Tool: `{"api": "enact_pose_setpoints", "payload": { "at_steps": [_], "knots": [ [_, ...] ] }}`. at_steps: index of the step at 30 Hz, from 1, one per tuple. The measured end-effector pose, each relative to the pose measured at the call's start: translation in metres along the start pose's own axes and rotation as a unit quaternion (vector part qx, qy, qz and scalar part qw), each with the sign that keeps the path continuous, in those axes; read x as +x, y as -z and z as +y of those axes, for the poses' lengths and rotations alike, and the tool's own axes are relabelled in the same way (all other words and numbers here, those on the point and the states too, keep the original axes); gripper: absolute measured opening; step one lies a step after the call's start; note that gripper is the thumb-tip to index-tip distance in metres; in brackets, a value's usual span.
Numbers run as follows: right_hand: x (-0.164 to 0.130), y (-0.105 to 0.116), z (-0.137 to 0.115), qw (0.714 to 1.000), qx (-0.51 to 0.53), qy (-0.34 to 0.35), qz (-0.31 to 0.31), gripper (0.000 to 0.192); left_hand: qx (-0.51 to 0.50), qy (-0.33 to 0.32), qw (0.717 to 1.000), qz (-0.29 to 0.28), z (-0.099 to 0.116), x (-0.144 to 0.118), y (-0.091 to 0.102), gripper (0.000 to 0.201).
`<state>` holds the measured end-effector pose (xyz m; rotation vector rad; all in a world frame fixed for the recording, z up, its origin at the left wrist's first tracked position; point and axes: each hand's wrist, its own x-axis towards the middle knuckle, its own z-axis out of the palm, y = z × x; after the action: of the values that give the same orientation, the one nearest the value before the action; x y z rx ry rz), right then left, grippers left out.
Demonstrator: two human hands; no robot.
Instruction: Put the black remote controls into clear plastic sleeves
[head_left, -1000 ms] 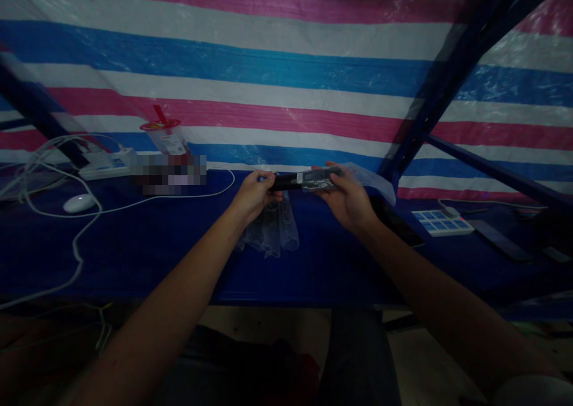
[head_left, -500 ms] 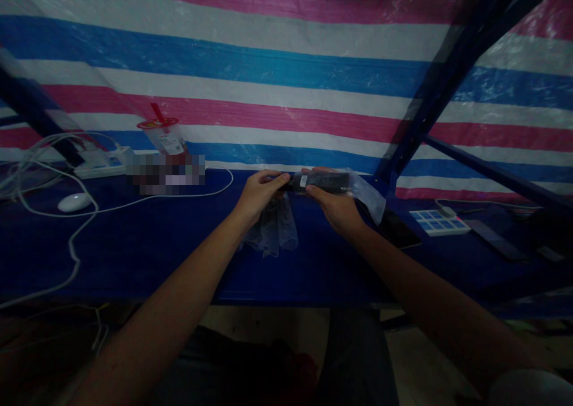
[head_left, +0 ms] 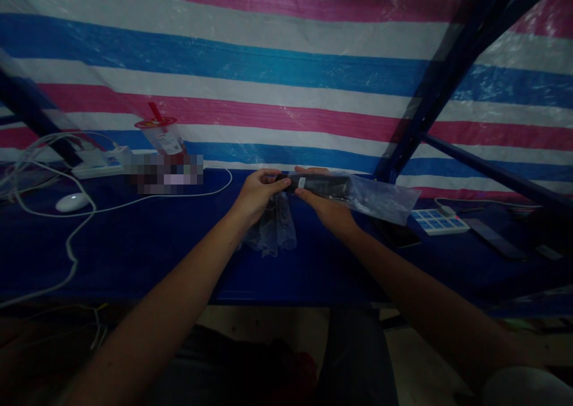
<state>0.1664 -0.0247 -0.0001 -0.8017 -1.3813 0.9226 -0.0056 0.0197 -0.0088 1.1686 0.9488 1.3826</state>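
Between my hands lies a dark, long object (head_left: 329,185) with a small white label, partly inside a clear plastic sleeve (head_left: 380,199). What kind of object it is I cannot make out. My left hand (head_left: 258,192) pinches its left end, thumb on top. My right hand (head_left: 324,206) wraps round its middle from the near side, and the loose end of the sleeve sticks out to the right. Below my left hand, crumpled clear plastic bags (head_left: 273,230) lie on the blue table (head_left: 286,280).
At the left are a plastic cup with a red straw (head_left: 163,137), a power strip (head_left: 98,166), a white mouse (head_left: 72,202) and looping white cables. To the right are a dark phone (head_left: 398,234), a white-and-blue socket block (head_left: 441,221) and a flat grey slab (head_left: 495,239). Blue posts (head_left: 416,119) frame the striped sheet.
My right hand has slid slightly left along the dark object. The free end of the plastic sleeve now stretches further right and lies straighter.
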Motion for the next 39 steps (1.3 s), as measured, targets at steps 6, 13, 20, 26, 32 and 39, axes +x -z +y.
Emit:
{"api": "enact_pose_setpoints", "payload": {
  "at_steps": [6, 13, 20, 26, 32, 39],
  "knots": [
    [-0.001, 0.004, 0.001, 1.0, 0.026, -0.012, 0.001, 0.039, -0.043, 0.038, 0.998, 0.002, 0.004, -0.001, -0.001, 0.024],
    [0.003, 0.003, 0.011, 0.995, 0.08, -0.052, -0.006, 0.046, -0.028, 0.05, 0.998, -0.006, 0.002, 0.0, 0.001, 0.015],
    [0.005, 0.002, 0.012, 0.998, 0.06, -0.028, 0.009, 0.037, -0.026, 0.047, 0.998, -0.035, 0.007, -0.004, -0.003, 0.013],
    [0.003, 0.001, 0.01, 0.999, 0.041, 0.003, 0.009, 0.031, 0.022, 0.04, 0.996, -0.081, 0.01, -0.008, -0.002, 0.023],
    [0.007, 0.002, 0.023, 0.997, 0.071, -0.008, 0.005, 0.036, -0.02, 0.01, 0.994, -0.109, 0.013, -0.006, -0.001, 0.022],
    [0.017, 0.012, 0.018, 0.974, 0.2, -0.101, 0.044, 0.028, -0.072, 0.003, 0.989, -0.128, 0.02, -0.008, 0.0, 0.027]
  ]
}}
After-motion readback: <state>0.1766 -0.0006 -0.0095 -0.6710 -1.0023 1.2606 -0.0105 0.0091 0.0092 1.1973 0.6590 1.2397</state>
